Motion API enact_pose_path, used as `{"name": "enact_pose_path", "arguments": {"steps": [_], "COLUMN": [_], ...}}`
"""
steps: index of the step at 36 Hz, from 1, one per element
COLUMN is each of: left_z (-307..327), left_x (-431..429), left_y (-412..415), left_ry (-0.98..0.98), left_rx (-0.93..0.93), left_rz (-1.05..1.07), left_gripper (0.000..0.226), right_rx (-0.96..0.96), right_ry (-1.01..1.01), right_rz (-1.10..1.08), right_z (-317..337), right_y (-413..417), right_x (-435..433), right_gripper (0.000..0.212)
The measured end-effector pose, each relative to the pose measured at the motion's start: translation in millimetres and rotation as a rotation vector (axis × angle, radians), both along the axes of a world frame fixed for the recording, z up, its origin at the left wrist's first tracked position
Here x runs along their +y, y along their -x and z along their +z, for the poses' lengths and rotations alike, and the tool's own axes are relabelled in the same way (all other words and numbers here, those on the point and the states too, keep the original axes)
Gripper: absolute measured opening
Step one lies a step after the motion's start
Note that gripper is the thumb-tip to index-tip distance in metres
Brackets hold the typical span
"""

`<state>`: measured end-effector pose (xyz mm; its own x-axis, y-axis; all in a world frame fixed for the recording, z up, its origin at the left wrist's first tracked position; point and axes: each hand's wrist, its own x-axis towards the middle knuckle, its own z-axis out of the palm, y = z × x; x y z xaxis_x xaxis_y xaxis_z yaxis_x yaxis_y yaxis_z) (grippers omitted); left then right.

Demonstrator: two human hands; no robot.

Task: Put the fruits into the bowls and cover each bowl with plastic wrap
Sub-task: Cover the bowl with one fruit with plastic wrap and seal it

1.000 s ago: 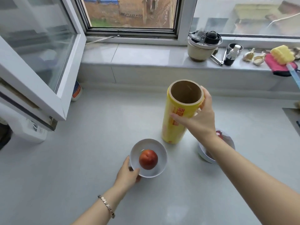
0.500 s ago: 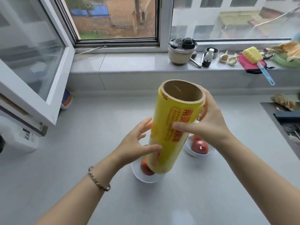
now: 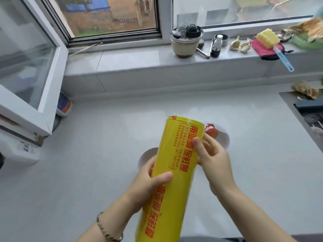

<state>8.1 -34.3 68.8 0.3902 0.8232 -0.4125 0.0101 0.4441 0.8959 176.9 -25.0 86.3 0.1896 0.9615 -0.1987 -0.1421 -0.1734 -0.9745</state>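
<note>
A big yellow roll of plastic wrap (image 3: 174, 172) with red lettering is held above the counter, its far end tilted away from me. My left hand (image 3: 150, 182) grips its left side, thumb across the front. My right hand (image 3: 213, 158) holds the right side near the far end, thumb on the film. Behind the roll, only the rim of one white bowl (image 3: 146, 154) shows at the left; its fruit is hidden. A second white bowl (image 3: 223, 137) at the right holds red fruit (image 3: 211, 131).
An open window sash (image 3: 31, 81) juts over the counter's left part, a small container (image 3: 63, 105) beneath it. The sill carries a pot (image 3: 185, 42), a spray bottle (image 3: 215, 48), garlic, a sponge brush (image 3: 272, 44). A sink (image 3: 307, 112) lies at the right.
The roll was lifted from standing on the counter and tipped so its far end points away. My left hand left the bowl and took hold of the roll. The view shifted down.
</note>
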Motion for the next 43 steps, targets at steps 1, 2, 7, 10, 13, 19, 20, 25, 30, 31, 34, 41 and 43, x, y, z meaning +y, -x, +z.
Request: {"name": "enact_pose_path", "arguments": {"steps": [1, 2, 7, 10, 13, 19, 20, 25, 30, 31, 34, 41, 43], "left_z": [-0.5, -0.8, -3.8, -5.2, -5.0, -6.9, -7.7, -7.7, -6.8, -6.7, -8.2, -10.0, -10.1], "left_x": [-1.0, -2.0, -6.9, -8.8, -10.5, -13.6, -14.1, -18.6, -19.3, -19.1, -18.5, -13.5, -12.2], "left_y": [1.5, 2.9, 7.5, 7.9, 7.5, 8.9, 9.7, 11.8, 11.3, 11.4, 12.8, 15.6, 15.9], "left_ry": [0.013, 0.029, 0.067, 0.068, 0.070, 0.093, 0.096, 0.123, 0.169, 0.171, 0.182, 0.217, 0.217], "left_rx": [0.008, 0.015, 0.064, 0.092, 0.109, 0.146, 0.157, 0.170, 0.167, 0.177, 0.211, 0.243, 0.249], "left_rz": [-0.007, -0.016, -0.054, -0.062, -0.052, 0.057, 0.077, 0.107, 0.125, 0.130, 0.135, 0.144, 0.143], "left_gripper": [0.098, 0.099, 0.103, 0.104, 0.103, 0.103, 0.103, 0.103, 0.093, 0.088, 0.074, 0.063, 0.064], "right_rx": [0.024, 0.047, 0.073, 0.052, -0.014, -0.059, -0.029, 0.158, 0.075, 0.042, -0.049, -0.333, -0.186], "right_ry": [0.013, 0.024, 0.026, 0.018, 0.007, -0.041, -0.042, 0.094, 0.124, 0.139, 0.199, 0.062, 0.073], "right_rz": [-0.042, -0.089, -0.251, -0.300, -0.303, -0.222, -0.182, -0.012, 0.158, 0.192, 0.264, 0.323, 0.308], "right_z": [-2.6, -4.1, -8.6, -13.3, -17.1, -19.1, -18.2, -20.5, -26.0, -26.9, -29.9, -39.1, -38.9], "right_y": [-0.9, -1.8, -2.7, -1.9, -0.9, -0.2, 0.7, 0.6, -4.6, -6.3, -9.7, 1.4, 8.7], "right_x": [-2.5, -4.1, -6.8, -7.3, -6.6, -8.4, -8.5, -3.5, -1.5, -1.6, -2.3, -11.9, -13.9], "right_gripper": [0.053, 0.050, 0.021, 0.015, 0.016, 0.019, 0.019, 0.019, 0.009, 0.012, 0.009, 0.018, 0.017]}}
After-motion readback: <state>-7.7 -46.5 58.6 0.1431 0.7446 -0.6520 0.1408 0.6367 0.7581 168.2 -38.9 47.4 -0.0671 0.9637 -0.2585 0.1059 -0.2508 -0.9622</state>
